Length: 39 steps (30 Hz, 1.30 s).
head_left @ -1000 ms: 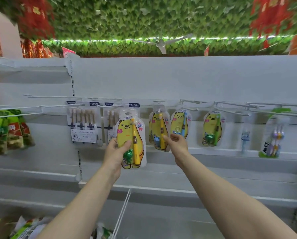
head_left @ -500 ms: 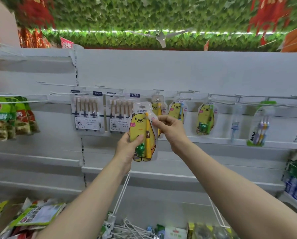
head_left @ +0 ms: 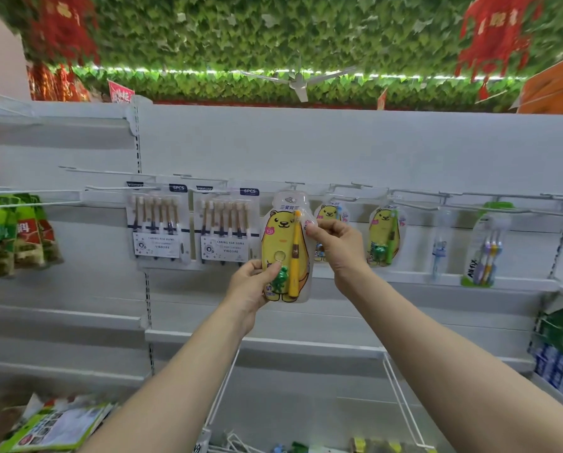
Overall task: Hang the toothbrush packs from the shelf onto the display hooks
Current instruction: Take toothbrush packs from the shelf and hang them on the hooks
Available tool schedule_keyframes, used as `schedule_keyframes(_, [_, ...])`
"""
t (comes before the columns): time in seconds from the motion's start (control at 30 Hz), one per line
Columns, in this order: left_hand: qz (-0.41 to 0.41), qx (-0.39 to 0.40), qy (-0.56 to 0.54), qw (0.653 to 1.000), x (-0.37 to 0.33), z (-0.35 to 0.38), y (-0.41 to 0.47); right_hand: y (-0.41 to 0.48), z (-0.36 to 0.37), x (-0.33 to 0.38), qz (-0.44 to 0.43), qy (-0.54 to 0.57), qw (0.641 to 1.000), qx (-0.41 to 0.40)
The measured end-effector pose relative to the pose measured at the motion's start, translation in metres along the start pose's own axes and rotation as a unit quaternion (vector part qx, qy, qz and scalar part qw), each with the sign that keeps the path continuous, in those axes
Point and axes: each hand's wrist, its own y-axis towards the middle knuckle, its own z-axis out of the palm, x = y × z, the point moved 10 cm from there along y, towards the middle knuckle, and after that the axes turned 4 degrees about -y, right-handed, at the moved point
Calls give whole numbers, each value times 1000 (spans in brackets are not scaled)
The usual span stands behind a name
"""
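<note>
A yellow bear toothbrush pack [head_left: 285,246] with a yellow brush and a green frog charm is held upright in front of the row of display hooks [head_left: 295,184]. My left hand [head_left: 252,284] grips its lower left edge. My right hand [head_left: 337,245] pinches its upper right edge. The pack's top tab sits just under one hook; whether it hangs on it is unclear. Two more bear packs [head_left: 384,235] hang to the right, one half hidden behind my right hand.
Two six-brush packs [head_left: 157,223] hang left of the bear pack. An Allfix brush pack [head_left: 484,248] and a small clear pack [head_left: 438,246] hang at the right. Snack bags [head_left: 9,233] hang far left. White wire dividers [head_left: 401,400] and loose packs lie on the low shelf.
The bear pack has moved up and right, from in front of the six-brush packs to under a hook. My right hand went from reaching toward the hanging packs to pinching this pack's upper edge.
</note>
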Motion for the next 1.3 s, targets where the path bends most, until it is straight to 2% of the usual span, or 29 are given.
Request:
schedule_keyframes(0.3, [-1,-7,0,1000,9,-2,29,25,0,-27,26,6,1000,-4])
schedule_keyframes(0.83, [-8,-21,6,1000,32,0,127,110,20,-87,76,5,996,53])
schedule_keyframes(1.3, [-12,-7,1,1000,48,8,172,145,18,-105,69,-14,996,63])
